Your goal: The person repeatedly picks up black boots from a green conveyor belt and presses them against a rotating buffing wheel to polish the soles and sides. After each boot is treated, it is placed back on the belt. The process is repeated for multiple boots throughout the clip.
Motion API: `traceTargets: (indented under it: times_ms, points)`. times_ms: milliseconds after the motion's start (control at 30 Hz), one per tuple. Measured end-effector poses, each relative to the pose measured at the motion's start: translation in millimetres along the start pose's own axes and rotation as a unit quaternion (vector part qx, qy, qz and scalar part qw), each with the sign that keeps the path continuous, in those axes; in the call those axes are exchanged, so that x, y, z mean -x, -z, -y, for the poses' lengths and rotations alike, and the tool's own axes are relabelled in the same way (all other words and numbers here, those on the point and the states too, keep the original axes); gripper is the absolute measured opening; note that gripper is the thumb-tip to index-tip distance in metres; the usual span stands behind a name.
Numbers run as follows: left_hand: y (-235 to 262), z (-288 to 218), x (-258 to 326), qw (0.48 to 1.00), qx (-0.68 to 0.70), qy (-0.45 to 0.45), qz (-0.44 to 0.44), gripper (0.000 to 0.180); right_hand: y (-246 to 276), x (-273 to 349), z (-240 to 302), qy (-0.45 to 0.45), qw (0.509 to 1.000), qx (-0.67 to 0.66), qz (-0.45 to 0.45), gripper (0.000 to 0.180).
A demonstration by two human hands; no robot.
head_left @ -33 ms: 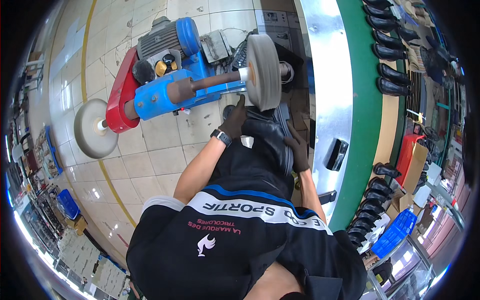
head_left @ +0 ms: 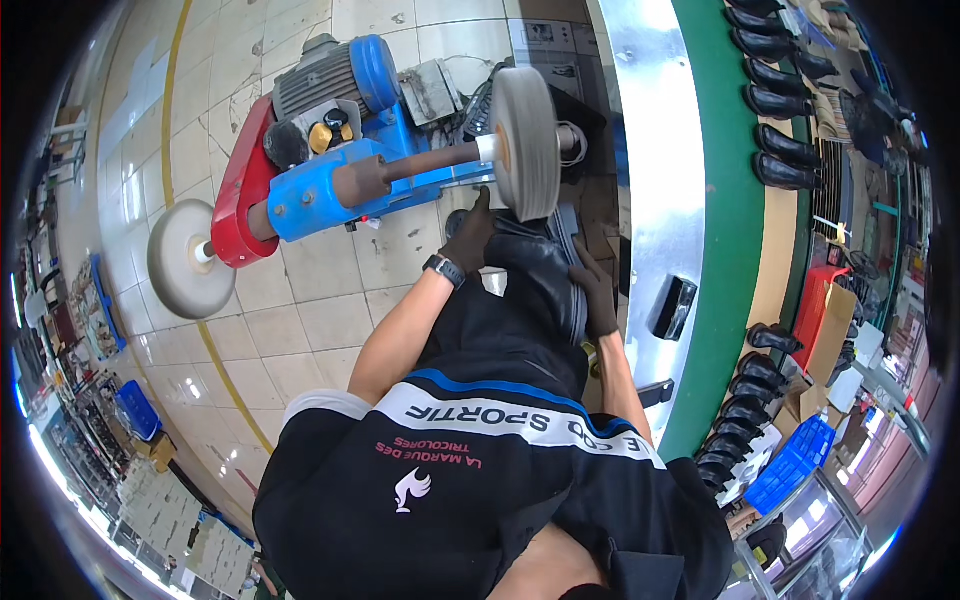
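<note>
A black leather shoe (head_left: pixel 540 262) lies between my two dark-gloved hands, its sole edge toward my right. Its upper end meets the lower rim of a grey buffing wheel (head_left: pixel 528 145); whether the two touch I cannot tell. My left hand (head_left: pixel 472 235) grips the shoe from the left, thumb up, with most fingers hidden behind it. Along the sole edge, my right hand (head_left: pixel 598 298) is closed on the other side, its fingers pointing up toward the wheel. A small white patch (head_left: pixel 494 282) shows just below my left hand.
The wheel sits on the shaft of a blue machine (head_left: pixel 320 190) with a grey motor (head_left: pixel 325 80) and a red belt guard (head_left: pixel 243 185). A second pale wheel (head_left: pixel 190 258) is at its left end. To the right run a metal-edged green bench (head_left: pixel 725 240) and rows of black shoes (head_left: pixel 788 147).
</note>
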State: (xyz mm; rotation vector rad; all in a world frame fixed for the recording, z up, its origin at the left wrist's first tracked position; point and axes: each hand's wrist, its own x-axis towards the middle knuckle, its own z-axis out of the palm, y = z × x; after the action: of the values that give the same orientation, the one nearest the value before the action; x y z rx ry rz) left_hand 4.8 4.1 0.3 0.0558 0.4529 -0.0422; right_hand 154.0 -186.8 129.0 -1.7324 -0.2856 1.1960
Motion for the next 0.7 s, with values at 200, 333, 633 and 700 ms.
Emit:
traceTargets:
  times_ms: [200, 333, 633, 700]
  points:
    - [-50, 8, -13, 0.555, -0.763, -0.319, -0.089, 0.059, 34, -26, -4, -0.037, 0.997, -0.062, -0.007, 0.062]
    - [-42, 10, -8, 0.391, -0.853, -0.326, -0.115, 0.046, 26, -23, 10, -0.012, 0.999, -0.033, 0.007, 0.06]
    - [29, -22, 1, 0.809, -0.564, -0.162, -0.009, 0.037, -2, -104, -31, -0.185, 0.948, -0.249, 0.071, 0.042]
    - [39, -40, -7, 0.758, -0.631, -0.166, -0.004, 0.037, -3, -142, -61, -0.204, 0.948, -0.237, 0.059, 0.042]
